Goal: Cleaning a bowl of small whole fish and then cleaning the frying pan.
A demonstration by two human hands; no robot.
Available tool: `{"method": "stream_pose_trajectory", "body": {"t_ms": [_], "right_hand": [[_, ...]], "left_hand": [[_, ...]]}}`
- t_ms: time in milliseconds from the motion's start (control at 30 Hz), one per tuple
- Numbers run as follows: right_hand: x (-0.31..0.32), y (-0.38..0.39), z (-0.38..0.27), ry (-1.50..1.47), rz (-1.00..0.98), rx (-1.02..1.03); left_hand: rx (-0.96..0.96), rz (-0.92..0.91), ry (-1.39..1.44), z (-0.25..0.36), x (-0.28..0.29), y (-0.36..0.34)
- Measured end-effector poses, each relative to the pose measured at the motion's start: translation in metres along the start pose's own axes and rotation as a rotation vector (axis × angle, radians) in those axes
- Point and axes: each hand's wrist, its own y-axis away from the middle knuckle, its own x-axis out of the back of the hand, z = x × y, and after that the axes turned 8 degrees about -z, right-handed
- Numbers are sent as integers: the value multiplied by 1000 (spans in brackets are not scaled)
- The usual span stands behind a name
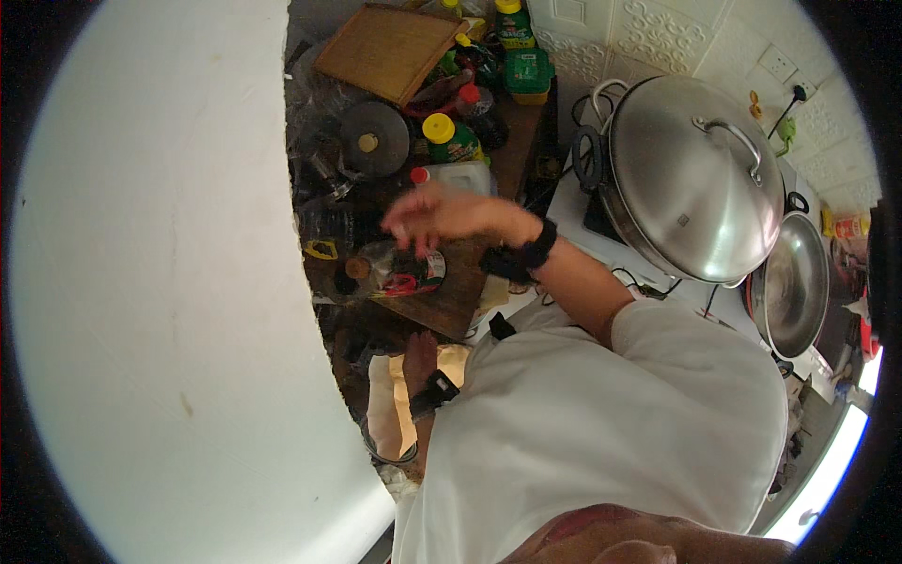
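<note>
My right hand (pixel 453 212), smeared a little by motion, hangs over the cluttered wooden counter with its fingers apart and nothing visible in them. Just below it lies a clear plastic bottle (pixel 381 268) with red on it, beside a bare wooden board (pixel 456 305). Past the hand stand a whitish jug (pixel 468 176) with a red cap and a green bottle (pixel 453 141) with a yellow cap. Lower down, my left hand (pixel 420 359) is held with fingers stretched out, in shadow, next to a beige sheet-like thing (pixel 383 404). Both wrists wear black bands.
A white panel (pixel 169 282) fills the left side and hides part of the counter. A round dark lid (pixel 374 139), a flat brown tray (pixel 390 49) and a green box (pixel 528 70) crowd the back. Right: a large lidded steel pot (pixel 686 179) and a steel pan (pixel 794 282).
</note>
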Motion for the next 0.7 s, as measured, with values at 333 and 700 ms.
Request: {"method": "stream_pose_trajectory", "body": {"t_ms": [333,700], "right_hand": [[410,-29,-45,2264,1367,74],[355,-26,61,700,986,-935]], "left_hand": [[5,-32,-64,36,-17,30],[3,137,-14,26,-11,122]]}}
